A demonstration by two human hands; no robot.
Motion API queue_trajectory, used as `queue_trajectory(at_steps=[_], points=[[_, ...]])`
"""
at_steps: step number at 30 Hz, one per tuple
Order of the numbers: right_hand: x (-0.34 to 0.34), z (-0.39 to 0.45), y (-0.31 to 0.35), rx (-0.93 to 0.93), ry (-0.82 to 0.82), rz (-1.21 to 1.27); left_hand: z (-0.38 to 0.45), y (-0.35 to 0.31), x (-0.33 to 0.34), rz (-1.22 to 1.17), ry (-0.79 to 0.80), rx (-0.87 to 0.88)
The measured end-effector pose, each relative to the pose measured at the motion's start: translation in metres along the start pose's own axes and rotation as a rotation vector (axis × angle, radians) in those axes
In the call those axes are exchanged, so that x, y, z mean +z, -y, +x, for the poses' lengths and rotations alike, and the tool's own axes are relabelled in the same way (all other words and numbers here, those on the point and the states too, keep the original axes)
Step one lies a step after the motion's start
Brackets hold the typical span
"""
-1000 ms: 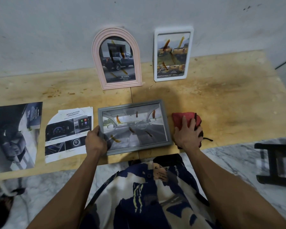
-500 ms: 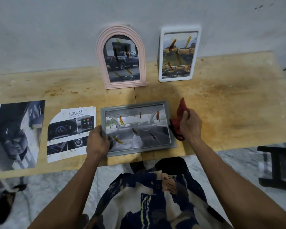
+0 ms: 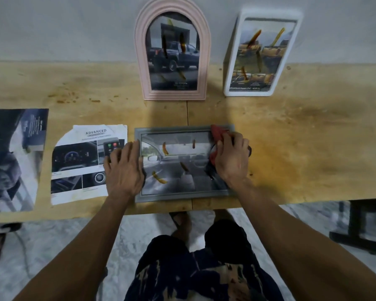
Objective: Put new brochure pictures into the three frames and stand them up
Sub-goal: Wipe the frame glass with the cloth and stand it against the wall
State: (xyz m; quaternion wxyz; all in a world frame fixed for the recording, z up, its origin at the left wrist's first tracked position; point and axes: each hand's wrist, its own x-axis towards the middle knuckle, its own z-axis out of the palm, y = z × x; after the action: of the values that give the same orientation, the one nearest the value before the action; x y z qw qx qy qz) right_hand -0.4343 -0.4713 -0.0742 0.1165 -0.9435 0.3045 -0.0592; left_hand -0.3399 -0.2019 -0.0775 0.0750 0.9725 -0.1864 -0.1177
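A grey rectangular frame (image 3: pixel 183 197) lies flat near the table's front edge, with a car-interior picture under its glass. My left hand (image 3: pixel 124 168) rests on the frame's left edge, fingers spread and fairly straight. My right hand (image 3: pixel 231 158) grips a red cloth (image 3: pixel 217 132) and holds it on the right part of the glass. A pink arched frame (image 3: pixel 173 57) with a dark pickup picture leans against the wall. Beside it on the right stands a white frame (image 3: pixel 262 54) holding a yellow-truck picture.
Two loose brochure sheets lie left of the grey frame: a cut one headed ADVANCED (image 3: pixel 83 164) and a larger dark one (image 3: pixel 13 159). The wooden table (image 3: pixel 302 135) ends just under my wrists. A black stand (image 3: pixel 360 231) is on the floor at the right.
My right hand picked the red cloth up from the table beside the frame and brought it onto the right side of the glass. The left hand stayed at the frame's left edge.
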Motion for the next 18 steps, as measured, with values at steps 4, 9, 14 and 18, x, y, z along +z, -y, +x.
queue_trajectory(at_steps=[4, 9, 14, 18], points=[[0.014, -0.008, 0.007, -0.025, 0.037, -0.066, 0.001, 0.006, 0.013, -0.012, 0.042, -0.05], [0.028, -0.016, 0.016, -0.012, 0.077, -0.008, 0.002, 0.004, 0.02, -0.08, 0.029, -0.09], [0.035, -0.019, 0.035, 0.043, 0.046, 0.145, 0.003, 0.006, 0.024, -0.105, 0.017, -0.1], [0.04, -0.024, 0.057, 0.027, -0.046, 0.266, 0.003, 0.006, 0.027, -0.112, 0.022, -0.104]])
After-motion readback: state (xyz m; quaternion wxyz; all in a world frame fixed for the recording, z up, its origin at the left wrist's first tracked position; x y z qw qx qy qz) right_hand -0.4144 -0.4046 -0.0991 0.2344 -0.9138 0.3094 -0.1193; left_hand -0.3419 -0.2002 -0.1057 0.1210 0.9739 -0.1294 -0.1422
